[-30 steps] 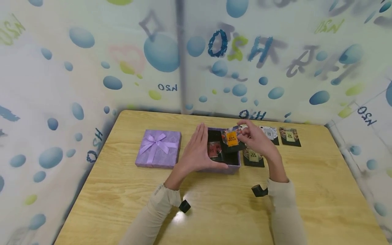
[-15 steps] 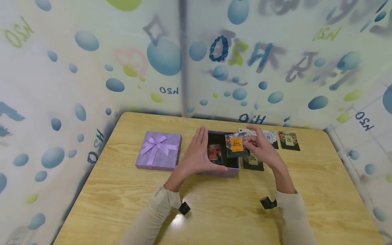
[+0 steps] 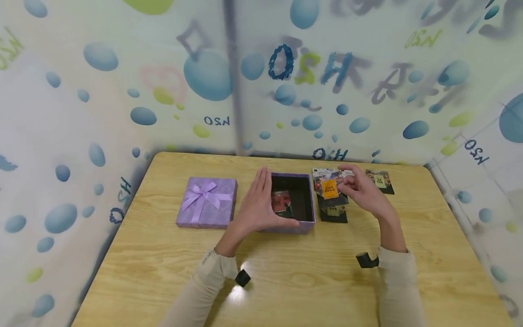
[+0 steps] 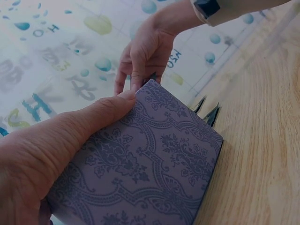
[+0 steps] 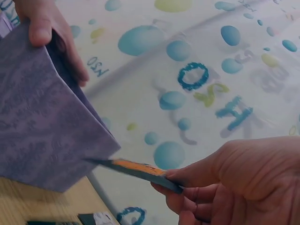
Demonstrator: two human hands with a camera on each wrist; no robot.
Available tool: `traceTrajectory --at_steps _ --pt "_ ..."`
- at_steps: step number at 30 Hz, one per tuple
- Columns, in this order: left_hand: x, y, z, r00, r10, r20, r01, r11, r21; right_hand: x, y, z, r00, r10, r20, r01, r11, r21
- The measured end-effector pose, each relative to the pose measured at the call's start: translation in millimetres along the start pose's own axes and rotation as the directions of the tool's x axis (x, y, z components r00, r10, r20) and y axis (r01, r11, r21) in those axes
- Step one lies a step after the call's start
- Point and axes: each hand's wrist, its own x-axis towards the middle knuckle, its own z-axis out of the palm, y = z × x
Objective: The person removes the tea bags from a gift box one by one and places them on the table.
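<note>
My left hand [image 3: 255,206] holds the purple patterned gift box [image 3: 292,228] at its left side, thumb along the front rim and fingers reaching to the back. In the left wrist view the thumb lies along the top edge of the box wall [image 4: 150,150]. Inside the box is a dark packet with a red label [image 3: 283,203]. My right hand [image 3: 363,190] pinches a flat black packet with an orange label [image 3: 330,190] by its right edge, just right of the box. The right wrist view shows this packet [image 5: 140,172] nearly edge-on between thumb and fingers.
A purple lid with a ribbon bow [image 3: 206,204] lies left of the box. Right of the box are a packet with a yellow-green label [image 3: 334,214], a pale-topped packet [image 3: 323,171] partly covered, and another packet [image 3: 380,180] further right. A patterned wall backs the wooden table [image 3: 286,281].
My right hand has carried the orange-labelled packet from above the box to the right, over the packets beside it. My left hand has stayed on the box.
</note>
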Motion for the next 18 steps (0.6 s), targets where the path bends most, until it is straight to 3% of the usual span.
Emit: traceTrajectory --at_steps 11,18 --pt "0.8 0.4 0.2 1.0 0.013 -0.015 -0.012 1.0 0.021 -9.7 10.4 -22.0 0.995 0.092 0.028 -0.089 0.992 -0.09" --pt "0.4 0.4 0.6 1.0 0.009 -0.026 -0.009 1.0 0.018 -14.6 33.9 -35.4 0.98 0.185 0.071 -0.171 0.972 -0.162"
